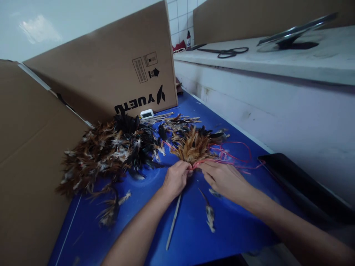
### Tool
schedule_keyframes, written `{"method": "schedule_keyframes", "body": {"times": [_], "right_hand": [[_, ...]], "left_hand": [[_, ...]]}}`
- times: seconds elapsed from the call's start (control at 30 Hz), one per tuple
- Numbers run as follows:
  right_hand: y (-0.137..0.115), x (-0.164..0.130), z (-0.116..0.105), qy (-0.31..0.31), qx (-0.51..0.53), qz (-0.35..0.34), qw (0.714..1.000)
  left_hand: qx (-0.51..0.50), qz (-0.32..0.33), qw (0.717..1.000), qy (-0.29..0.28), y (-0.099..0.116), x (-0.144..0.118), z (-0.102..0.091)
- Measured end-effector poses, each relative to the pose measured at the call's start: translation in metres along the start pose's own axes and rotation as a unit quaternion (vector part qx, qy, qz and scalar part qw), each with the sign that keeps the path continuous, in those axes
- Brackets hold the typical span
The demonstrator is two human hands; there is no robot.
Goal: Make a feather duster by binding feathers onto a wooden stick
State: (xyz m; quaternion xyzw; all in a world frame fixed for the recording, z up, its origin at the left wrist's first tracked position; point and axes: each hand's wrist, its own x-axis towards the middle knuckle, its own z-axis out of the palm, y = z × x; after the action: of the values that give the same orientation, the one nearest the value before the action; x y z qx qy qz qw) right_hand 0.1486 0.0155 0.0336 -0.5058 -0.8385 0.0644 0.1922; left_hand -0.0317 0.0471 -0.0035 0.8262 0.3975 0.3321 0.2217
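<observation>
Brown feathers fan out from one end of a thin stick [174, 221], forming a feather duster [192, 145]. My left hand [176, 178] is closed around the base of the feathers, and the stick runs out below it toward me. Fingers of my right hand [226, 179] pinch a pink string [206, 161] where it meets the feather base. Loops of the string trail over the table to the right. A loose feather [210, 216] lies beneath my right hand. My fingertips partly hide the spot where string and stick meet.
A large pile of brown and black feathers [111, 151] lies left on the blue table [155, 236]. Behind stand a cardboard box [111, 62], a small white digital display [146, 113] and thin sticks [161, 117]. Scissors [229, 51] rest on the ledge [277, 61]; a black tray-like object [299, 181] is right.
</observation>
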Motion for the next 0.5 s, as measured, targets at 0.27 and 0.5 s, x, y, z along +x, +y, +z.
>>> {"method": "schedule_keyframes", "body": {"times": [0.27,0.5], "right_hand": [[0.003,0.014,0.012,0.016,-0.078,-0.01,0.997],[0.005,0.014,0.013,0.099,-0.062,-0.047,0.992]], "left_hand": [[-0.002,0.006,1.0,0.001,0.0,0.001,-0.001],[0.013,0.009,1.0,0.005,0.0,0.002,-0.003]]}}
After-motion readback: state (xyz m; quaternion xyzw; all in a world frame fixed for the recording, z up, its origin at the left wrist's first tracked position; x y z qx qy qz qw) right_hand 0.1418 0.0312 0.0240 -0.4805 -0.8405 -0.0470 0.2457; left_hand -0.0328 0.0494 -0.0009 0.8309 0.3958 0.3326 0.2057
